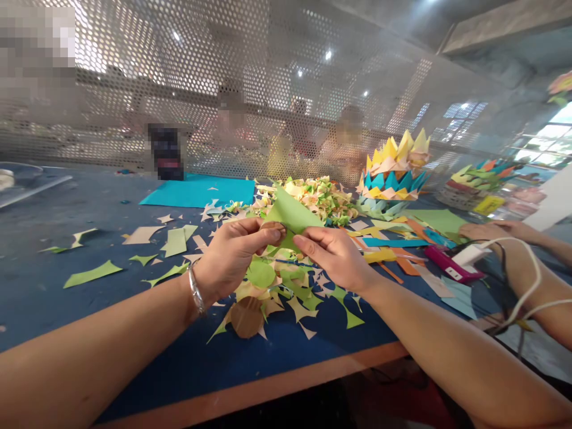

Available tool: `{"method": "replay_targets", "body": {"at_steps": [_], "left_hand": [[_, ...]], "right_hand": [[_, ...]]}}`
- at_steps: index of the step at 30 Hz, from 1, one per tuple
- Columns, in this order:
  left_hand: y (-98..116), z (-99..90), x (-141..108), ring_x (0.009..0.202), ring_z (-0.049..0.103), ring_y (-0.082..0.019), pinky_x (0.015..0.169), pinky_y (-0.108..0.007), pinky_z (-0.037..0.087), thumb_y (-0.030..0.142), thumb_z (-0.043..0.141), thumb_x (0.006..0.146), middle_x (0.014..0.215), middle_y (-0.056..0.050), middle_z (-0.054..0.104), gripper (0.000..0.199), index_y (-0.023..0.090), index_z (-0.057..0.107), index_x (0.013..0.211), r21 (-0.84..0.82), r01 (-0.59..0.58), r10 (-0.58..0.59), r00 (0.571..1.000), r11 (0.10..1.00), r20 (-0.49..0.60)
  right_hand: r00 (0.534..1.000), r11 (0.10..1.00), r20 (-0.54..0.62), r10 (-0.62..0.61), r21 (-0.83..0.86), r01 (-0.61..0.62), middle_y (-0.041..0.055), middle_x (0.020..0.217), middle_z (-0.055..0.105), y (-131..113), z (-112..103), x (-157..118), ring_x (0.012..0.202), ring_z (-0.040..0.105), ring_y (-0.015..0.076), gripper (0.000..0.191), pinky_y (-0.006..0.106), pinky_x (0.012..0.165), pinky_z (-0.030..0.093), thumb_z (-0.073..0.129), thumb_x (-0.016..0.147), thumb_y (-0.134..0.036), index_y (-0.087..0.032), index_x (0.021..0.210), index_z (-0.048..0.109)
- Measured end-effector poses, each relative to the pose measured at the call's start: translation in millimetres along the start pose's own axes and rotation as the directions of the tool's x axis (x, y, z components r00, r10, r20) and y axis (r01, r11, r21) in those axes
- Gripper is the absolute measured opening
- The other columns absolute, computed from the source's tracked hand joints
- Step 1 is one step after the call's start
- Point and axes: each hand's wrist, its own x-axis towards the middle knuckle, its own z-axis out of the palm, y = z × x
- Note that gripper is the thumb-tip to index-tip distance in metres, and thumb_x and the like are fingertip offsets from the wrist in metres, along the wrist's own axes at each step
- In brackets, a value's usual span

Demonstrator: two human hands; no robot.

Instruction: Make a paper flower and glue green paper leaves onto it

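Observation:
My left hand (235, 253), a silver bracelet on its wrist, pinches a small brown disc (273, 226) against a light green sheet (292, 210). Whether the sheet is felt or paper I cannot tell. The thumb and fingers of my right hand (337, 253) are closed on the sheet's right edge. Both hands are in the air over a heap of cut scraps. Below them lie a round green piece (260, 272) and a second brown disc (247, 317). Part of a dark blue, thin tool (290, 262) shows among the scraps.
A blue-covered table (152, 333) carries a turquoise sheet (201, 190) and a pile of small cut pieces (319, 199). A tiered, pointed ornament (393, 176) stands behind. At right are a magenta power strip (453, 265), white cables and another person's arm (522, 262). A perforated metal screen (250, 71) closes the back.

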Motion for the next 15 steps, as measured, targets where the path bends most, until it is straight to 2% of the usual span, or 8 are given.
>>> {"method": "replay_targets", "body": {"at_steps": [8, 15], "left_hand": [[0.3, 2.3, -4.0, 0.066, 0.064, -0.017, 0.06, -0.03, 0.05, 0.028, 0.081, 0.066, 0.076, -0.004, 0.072, 0.02, 0.016, 0.074, 0.08, -0.014, 0.049, -0.048, 0.998, 0.999, 0.046], [1.9, 4.2, -4.0, 0.067, 0.065, -0.017, 0.06, -0.03, 0.051, 0.028, 0.083, 0.063, 0.078, -0.005, 0.074, 0.023, 0.015, 0.076, 0.081, -0.027, 0.046, -0.045, 0.998, 0.999, 0.037]], "right_hand": [[1.0, 1.0, 0.005, 0.006, -0.012, -0.006, -0.0074, 0.056, 0.027, 0.3, 0.4, -0.5, 0.05, 0.027, 0.0082, 0.046, 0.026, 0.045, 0.02, 0.057, 0.097, -0.046, -0.022, 0.062, 0.038], [1.0, 0.999, 0.003, -0.028, -0.021, 0.028, -0.0076, 0.056, 0.025, -0.8, 0.8, -0.5, 0.05, 0.026, 0.0082, 0.052, 0.026, 0.046, 0.02, 0.054, 0.098, -0.052, -0.023, 0.061, 0.031]]}}
